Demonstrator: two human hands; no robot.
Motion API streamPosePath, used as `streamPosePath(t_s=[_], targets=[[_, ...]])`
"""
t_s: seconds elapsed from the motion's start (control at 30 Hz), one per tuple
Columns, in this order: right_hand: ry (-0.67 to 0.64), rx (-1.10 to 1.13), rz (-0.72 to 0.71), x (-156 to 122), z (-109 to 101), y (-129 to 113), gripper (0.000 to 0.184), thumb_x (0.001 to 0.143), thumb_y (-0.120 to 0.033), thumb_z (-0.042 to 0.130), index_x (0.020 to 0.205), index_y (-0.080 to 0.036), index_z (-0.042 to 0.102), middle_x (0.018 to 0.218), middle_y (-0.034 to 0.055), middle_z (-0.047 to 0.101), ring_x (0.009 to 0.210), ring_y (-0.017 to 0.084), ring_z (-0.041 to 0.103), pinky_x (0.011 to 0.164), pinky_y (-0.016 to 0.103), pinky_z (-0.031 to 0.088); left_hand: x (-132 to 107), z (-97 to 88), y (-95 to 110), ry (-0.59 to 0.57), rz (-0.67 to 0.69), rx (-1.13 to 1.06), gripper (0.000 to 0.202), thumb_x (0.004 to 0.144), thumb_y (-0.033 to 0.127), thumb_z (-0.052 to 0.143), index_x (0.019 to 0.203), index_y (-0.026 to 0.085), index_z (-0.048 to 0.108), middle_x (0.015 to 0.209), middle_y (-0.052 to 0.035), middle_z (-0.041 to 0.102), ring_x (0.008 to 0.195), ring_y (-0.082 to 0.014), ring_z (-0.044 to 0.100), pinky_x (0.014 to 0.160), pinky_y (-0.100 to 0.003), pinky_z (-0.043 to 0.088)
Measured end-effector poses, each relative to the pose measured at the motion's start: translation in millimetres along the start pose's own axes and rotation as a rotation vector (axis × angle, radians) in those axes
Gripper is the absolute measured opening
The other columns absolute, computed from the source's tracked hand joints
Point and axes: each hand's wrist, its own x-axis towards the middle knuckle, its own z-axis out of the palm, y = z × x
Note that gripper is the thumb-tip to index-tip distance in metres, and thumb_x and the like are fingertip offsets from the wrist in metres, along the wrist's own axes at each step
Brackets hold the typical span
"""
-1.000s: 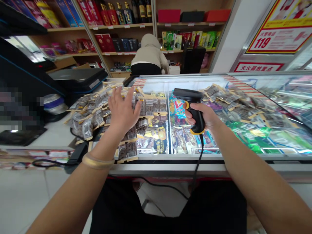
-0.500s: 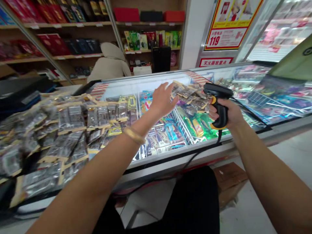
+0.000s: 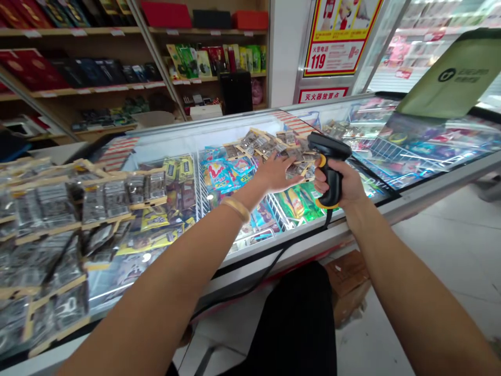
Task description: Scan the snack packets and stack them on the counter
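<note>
My left hand [image 3: 276, 173], with a gold bangle [image 3: 237, 208] on its wrist, reaches over a pile of small clear-and-brown packets [image 3: 258, 142]. Its fingers are spread at the pile's near side; whether they touch a packet I cannot tell. My right hand [image 3: 350, 184] grips the handle of a black and yellow barcode scanner [image 3: 331, 147], just right of the pile. The scanner's cable [image 3: 270, 271] runs down and left along the freezer's front. More packets of the same look, joined on tan strips [image 3: 113, 198], are heaped at the left.
Under the glass top of the chest freezer [image 3: 313, 237] lie colourful packages in white wire baskets [image 3: 279, 211]. A green bag [image 3: 446, 78] stands at the right. Stocked shelves [image 3: 94, 86] line the back. A cardboard box [image 3: 348, 282] sits on the floor by my leg.
My left hand has come down and to the right, closer to the packet pile. The view has turned right. The right hand still holds the scanner. A beige shape behind the freezer shows lower.
</note>
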Motion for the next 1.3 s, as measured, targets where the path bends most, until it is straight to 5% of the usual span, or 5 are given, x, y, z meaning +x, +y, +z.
streamPosePath(t_s=[0.27, 0.47, 0.67, 1.07, 1.3], targets=[[-0.017, -0.022, 0.006, -1.1, -0.8, -1.2, 0.031, 0.075, -0.043, 0.076, 0.091, -0.023, 0.059, 0.06, -0.005, 0.051, 0.043, 0.011, 0.043, 0.04, 0.027, 0.04, -40.6, 5.3, -10.0, 0.049, 0.035, 0.069, 0.064, 0.1, 0.049, 0.053, 0.157, 0.025, 0.042, 0.16, -0.0133, 0.05, 0.156, -0.0415, 0.027, 0.122, -0.072, 0.025], [-0.016, -0.061, 0.014, 0.1, -1.0, -2.8, 0.031, 0.074, -0.044, 0.077, 0.09, -0.023, 0.059, 0.061, -0.0052, 0.049, 0.044, 0.011, 0.043, 0.041, 0.026, 0.039, -54.9, -7.8, -13.2, 0.102, 0.086, 0.16, 0.036, 0.101, 0.018, 0.046, 0.129, 0.013, 0.068, 0.127, -0.0157, 0.072, 0.126, -0.03, 0.062, 0.119, -0.054, 0.036], [-0.019, -0.088, 0.031, -1.5, 7.0, -7.8, 0.028, 0.075, -0.042, 0.079, 0.088, -0.024, 0.063, 0.063, -0.0033, 0.047, 0.047, 0.012, 0.038, 0.044, 0.029, 0.032, -98.4, -37.9, -25.4, 0.261, 0.074, 0.053, 0.034, 0.102, 0.028, 0.052, 0.131, 0.027, 0.071, 0.132, -0.008, 0.071, 0.117, -0.0277, 0.067, 0.096, -0.043, 0.056], [-0.431, -0.077, 0.135, 53.6, 156.6, 29.5, 0.033, 0.075, -0.044, 0.076, 0.093, -0.021, 0.059, 0.061, -0.0042, 0.052, 0.042, 0.011, 0.044, 0.041, 0.026, 0.036, -196.7, -47.8, -154.9, 0.708, -0.26, -0.712, 0.045, 0.076, 0.01, 0.038, 0.094, 0.019, 0.079, 0.116, -0.009, 0.078, 0.112, -0.0215, 0.072, 0.097, -0.042, 0.061], [-0.614, -0.182, 0.286, 43.9, 151.1, 46.5, 0.037, 0.078, -0.045, 0.078, 0.097, -0.016, 0.064, 0.06, -0.0024, 0.057, 0.039, 0.01, 0.045, 0.039, 0.025, 0.034, -207.1, -49.6, -167.1, 0.841, -0.247, -0.397, 0.04, 0.079, 0.01, 0.043, 0.102, 0.02, 0.075, 0.121, -0.008, 0.074, 0.12, -0.0216, 0.066, 0.114, -0.045, 0.048]])
